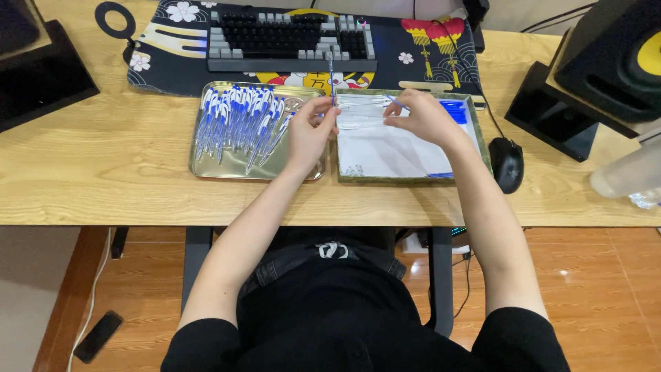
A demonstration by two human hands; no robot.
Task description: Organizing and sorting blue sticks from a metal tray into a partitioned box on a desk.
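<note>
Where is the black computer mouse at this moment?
In the head view, the black mouse lies on the wooden desk, just right of the white tray and the right forearm.

Left hand [308,131] pinches a thin blue pen refill [331,79] upright between the silver metal tray [206,169] heaped with blue-and-white plastic pens [237,124] and the green-rimmed white tray [406,178]. Right hand [423,116] pinches a small blue part over the white tray. Grey-black keyboard [289,38] and black mouse [508,164] sit on the light wooden desk [96,172].
</note>
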